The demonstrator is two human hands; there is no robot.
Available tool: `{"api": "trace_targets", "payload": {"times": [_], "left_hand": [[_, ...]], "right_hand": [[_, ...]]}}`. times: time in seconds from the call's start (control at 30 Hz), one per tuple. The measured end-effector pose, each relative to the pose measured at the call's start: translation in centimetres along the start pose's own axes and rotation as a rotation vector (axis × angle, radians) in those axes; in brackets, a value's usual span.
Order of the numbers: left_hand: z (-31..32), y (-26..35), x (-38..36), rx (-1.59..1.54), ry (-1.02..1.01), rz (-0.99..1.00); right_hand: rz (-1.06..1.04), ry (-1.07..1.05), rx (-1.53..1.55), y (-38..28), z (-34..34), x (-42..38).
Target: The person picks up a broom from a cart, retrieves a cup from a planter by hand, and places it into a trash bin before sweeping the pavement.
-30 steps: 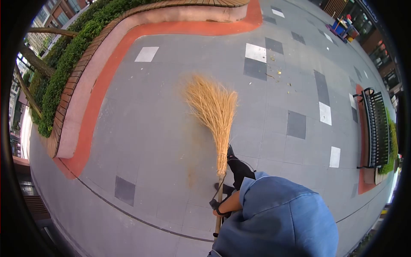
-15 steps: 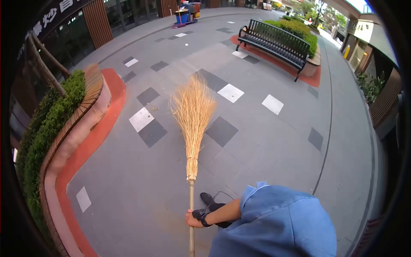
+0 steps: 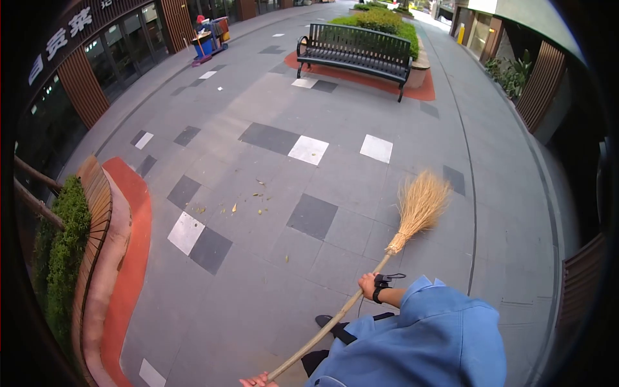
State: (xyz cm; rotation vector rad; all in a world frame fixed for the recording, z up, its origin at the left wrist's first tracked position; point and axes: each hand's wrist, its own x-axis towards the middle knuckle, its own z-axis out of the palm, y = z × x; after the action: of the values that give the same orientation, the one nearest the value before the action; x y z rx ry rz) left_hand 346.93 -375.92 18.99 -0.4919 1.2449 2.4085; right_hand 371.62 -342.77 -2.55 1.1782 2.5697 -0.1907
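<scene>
A broom [image 3: 420, 205] of pale straw twigs slants across the view, its bristle head fanned out at the right over the grey paving. My right hand [image 3: 369, 285], with a black strap and small device at the wrist, is wrapped round the wooden handle below the bristles. Lower down, at the bottom edge of the view, my left hand [image 3: 259, 380] holds the other end of the handle and is partly cut off. Several small yellowish leaves [image 3: 234, 208] lie scattered on the paving left of the broom head.
A black metal bench [image 3: 354, 57] stands ahead on a red strip. To the left runs a curved planter [image 3: 100, 213] with a wooden seat edge and hedge. A cleaning cart [image 3: 207, 40] with a blue bucket is by the shopfronts.
The broom head has swung from the middle to the right, and the handle now slants. My right hand moved right and up with it. My left hand has come into view at the bottom.
</scene>
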Motion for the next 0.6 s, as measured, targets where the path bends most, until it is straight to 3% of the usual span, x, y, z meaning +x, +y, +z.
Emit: {"api": "trace_targets", "payload": {"times": [0.03,0.1,0.2,0.33,0.4,0.47,0.53,0.6], "left_hand": [[2.4,-1.5,0.6,0.022,-0.092,-0.115],[4.9,-5.6,1.9,0.141,-0.426,-0.093],[8.6,-5.7,2.7,0.243,-0.588,-0.258],[6.8,-2.0,6.0,0.275,-0.515,-0.289],[5.3,0.8,8.0,0.224,-0.453,-0.201],[4.9,5.2,9.0,0.241,-0.264,-0.058],[2.2,10.6,9.8,0.155,-0.008,0.025],[-1.0,15.9,9.5,0.108,0.103,0.162]], "right_hand": [[0.1,0.016,0.035,0.9,-0.4,-0.5],[0.291,-0.008,0.088,2.0,-0.4,-1.7],[0.487,-0.011,0.228,1.5,-0.3,-2.8],[0.49,0.028,0.233,-2.6,-1.2,-0.2],[0.313,0.042,0.253,-6.6,-1.5,2.4],[0.126,0.057,0.315,-12.8,-2.1,5.1],[-0.067,0.087,0.369,-20.9,-1.9,7.4],[-0.254,0.1,0.391,-29.7,-2.3,8.9]]}}
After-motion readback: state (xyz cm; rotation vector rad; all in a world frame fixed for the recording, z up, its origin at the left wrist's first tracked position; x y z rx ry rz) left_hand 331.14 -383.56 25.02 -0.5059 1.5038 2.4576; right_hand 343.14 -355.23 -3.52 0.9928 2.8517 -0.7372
